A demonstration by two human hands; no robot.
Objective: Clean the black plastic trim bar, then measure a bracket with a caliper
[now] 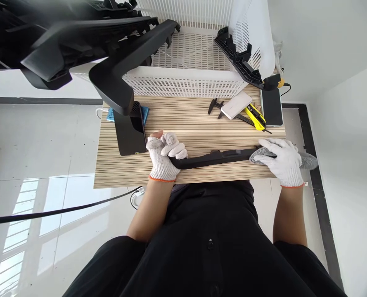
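A long black plastic trim piece (pixel 214 159) lies across the front of the wood-grain table (pixel 189 119). Its left end is gripped by my left hand (pixel 165 154), in a white knitted glove with orange edging and a bare thumb tip. At the other end, my right hand (pixel 280 159), gloved alike, closes around a grey cloth (pixel 307 161) and presses it onto the piece. The cloth hangs out beyond the table's right edge. Part of the trim's right end is hidden under the cloth and fingers.
A white slatted basket (pixel 186 74) stands at the back, with black trim pieces (pixel 115 66) jutting left and another (pixel 239 57) over its right side. Phones (pixel 129 132) (pixel 271 107), a yellow utility knife (pixel 255 117), a caliper (pixel 214 106) and a pale box (pixel 236 105) lie around.
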